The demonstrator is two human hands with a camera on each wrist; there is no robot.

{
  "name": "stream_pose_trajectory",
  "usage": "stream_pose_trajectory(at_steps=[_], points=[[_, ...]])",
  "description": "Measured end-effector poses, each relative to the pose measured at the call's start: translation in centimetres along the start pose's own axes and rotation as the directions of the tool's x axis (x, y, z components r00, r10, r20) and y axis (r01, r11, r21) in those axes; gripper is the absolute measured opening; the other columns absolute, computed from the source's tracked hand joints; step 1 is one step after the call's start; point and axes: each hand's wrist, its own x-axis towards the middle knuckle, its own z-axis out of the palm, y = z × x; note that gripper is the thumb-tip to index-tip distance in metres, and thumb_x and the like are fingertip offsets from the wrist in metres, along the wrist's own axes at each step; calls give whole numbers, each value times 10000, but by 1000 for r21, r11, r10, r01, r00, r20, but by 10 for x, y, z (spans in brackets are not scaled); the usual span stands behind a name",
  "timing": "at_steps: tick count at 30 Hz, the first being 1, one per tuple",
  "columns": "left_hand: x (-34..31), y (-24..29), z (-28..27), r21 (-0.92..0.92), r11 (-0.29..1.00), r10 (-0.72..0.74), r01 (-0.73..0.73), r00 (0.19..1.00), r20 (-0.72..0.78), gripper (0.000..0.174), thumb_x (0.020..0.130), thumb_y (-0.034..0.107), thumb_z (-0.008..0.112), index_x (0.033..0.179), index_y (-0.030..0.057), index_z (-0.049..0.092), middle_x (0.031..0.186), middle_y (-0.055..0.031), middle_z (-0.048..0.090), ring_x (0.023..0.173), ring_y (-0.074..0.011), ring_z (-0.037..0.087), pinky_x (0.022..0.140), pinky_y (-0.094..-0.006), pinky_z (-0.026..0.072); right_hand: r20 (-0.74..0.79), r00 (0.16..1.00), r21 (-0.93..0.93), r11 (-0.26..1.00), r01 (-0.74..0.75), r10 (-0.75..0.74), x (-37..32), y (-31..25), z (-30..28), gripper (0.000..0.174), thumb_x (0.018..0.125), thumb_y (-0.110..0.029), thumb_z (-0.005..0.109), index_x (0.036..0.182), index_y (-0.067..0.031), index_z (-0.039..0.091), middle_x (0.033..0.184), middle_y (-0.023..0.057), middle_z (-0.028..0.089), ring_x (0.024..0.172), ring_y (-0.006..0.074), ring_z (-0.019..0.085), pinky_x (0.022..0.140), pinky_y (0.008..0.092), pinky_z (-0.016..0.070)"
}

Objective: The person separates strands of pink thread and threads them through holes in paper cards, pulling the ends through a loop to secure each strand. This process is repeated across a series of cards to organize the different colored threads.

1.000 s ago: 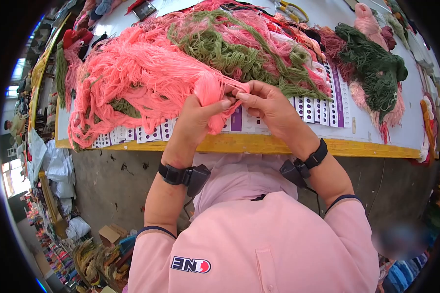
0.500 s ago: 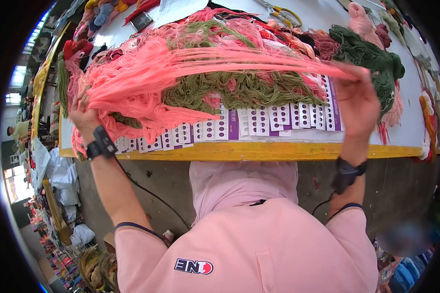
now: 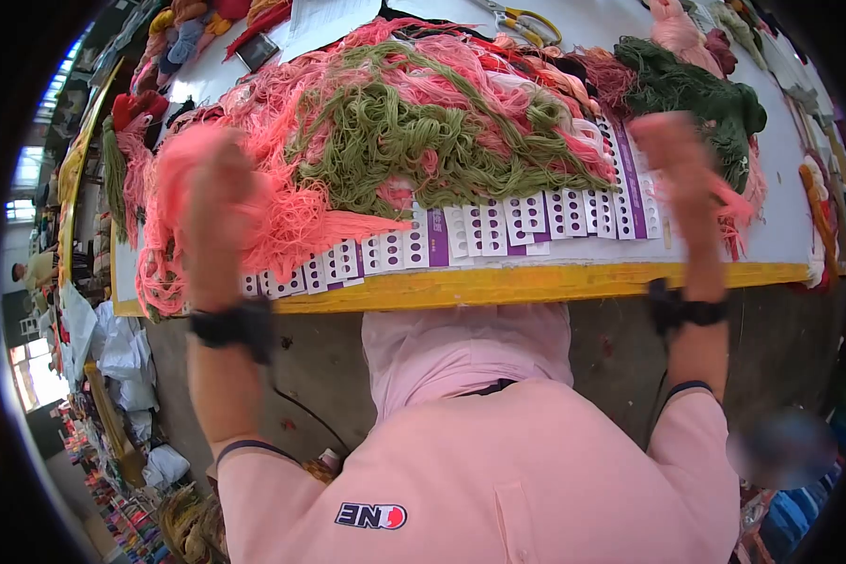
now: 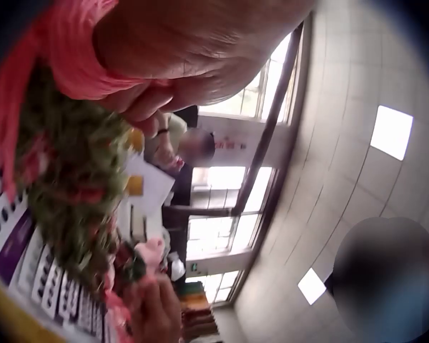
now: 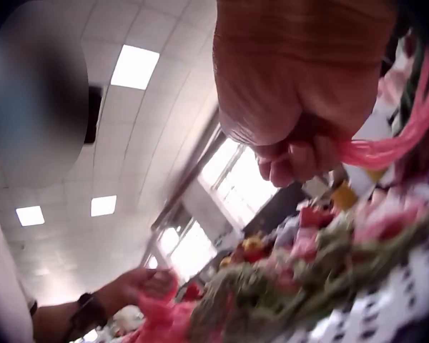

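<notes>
In the head view, the left hand [image 3: 218, 183] and the right hand [image 3: 681, 160] are blurred. The upper edge cuts off the scissors [image 3: 532, 15].

A pale tiled ceiling [image 4: 343, 193] with square lit panels [image 4: 392, 132] fills the left-wrist view's right; bright windows [image 4: 209, 239] sit mid-frame. Grey floor [image 3: 780, 348] shows lower right in the head view.

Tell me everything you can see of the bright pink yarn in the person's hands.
The bright pink yarn is fine, soft-looking loose strands. A thick bunch curves round the left hand; the right hand grips a thinner length. Below the left hand it spreads in a tangled heap beside olive-green yarn, one tapering end over the white cards. Blur hides finer detail.
</notes>
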Motion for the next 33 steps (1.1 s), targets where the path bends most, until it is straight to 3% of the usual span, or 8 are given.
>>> stream_pose_trajectory(at_steps=[2, 5, 9, 12, 21, 27, 30, 33], points=[[-21, -50, 53, 27, 918, -393, 395, 902, 177, 199, 942, 190, 592, 1011, 9, 636, 795, -24, 637, 550, -74, 511, 484, -206, 443, 467, 884, 144, 987, -77, 1, 9, -70, 88, 201, 985, -145, 497, 1146, -36, 547, 775, 41, 596, 667, 149, 599, 618, 304, 492], [-40, -94, 91, 181, 788, -615, 588, 747, 252, 226, 928, 148, 604, 1010, -62, 612, 860, -121, 667, 567, -83, 519, 506, -205, 446, 588, 809, 53, 998, -33, -4, 10, -85, 138, 98, 970, -145, 526, 991, -50, 525, 611, 79, 570, 561, 225, 600, 547, 332, 451], [-48, -100, 104, 194, 821, -570, 536, 755, 326, 152, 865, 47, 649, 964, -61, 607, 749, -47, 614, 552, -70, 486, 476, -210, 357, 587, 809, 107, 994, -35, -34, 4, -63, 154, 86, 947, -137, 545, 938, -52, 548, 631, 92, 606, 577, 256, 615, 556, 356, 463], [-50, -130, 105, 575, 813, -304, 97, 912, 275, 117, 840, 35, 664, 909, -31, 595, 702, 2, 561, 536, -58, 464, 462, -222, 337, 662, 750, 212, 955, -205, 14, 15, -71, 148, 92, 915, -153, 558, 900, -63, 573, 685, 127, 646, 664, 344, 634, 609, 427, 486], [-41, -115, 86, 67, 776, -588, 627, 682, 435, 155, 800, -11, 634, 934, -5, 557, 723, -12, 528, 562, -92, 495, 487, -257, 398, 637, 767, -53, 988, 146, -79, 17, -77, 162, 101, 865, -189, 580, 899, -98, 609, 735, 174, 652, 703, 389, 635, 626, 492, 477], [-48, -133, 102, 64, 909, -411, 411, 864, 291, 172, 781, 4, 641, 948, -2, 604, 713, -36, 573, 551, -118, 525, 503, -279, 422, 606, 794, -26, 996, 81, -49, 17, -83, 165, 125, 860, -169, 589, 889, -49, 606, 774, 194, 649, 728, 406, 630, 653, 492, 480], [-44, -119, 89, 731, 681, -280, -41, 908, 311, 92, 816, 36, 648, 896, -5, 633, 727, -15, 605, 588, -72, 544, 511, -233, 411, 602, 797, 105, 994, -28, -41, 18, -75, 157, 123, 859, -136, 582, 892, -20, 603, 774, 201, 648, 735, 415, 627, 662, 486, 484], [-35, -117, 66, 684, 720, -345, 119, 917, 203, 247, 704, 119, 721, 898, -31, 688, 760, -126, 680, 647, -152, 630, 626, -347, 496, 591, 805, 93, 996, -8, -49, 13, -74, 156, 98, 866, -94, 565, 898, -6, 593, 730, 189, 633, 697, 374, 638, 641, 450, 490]])
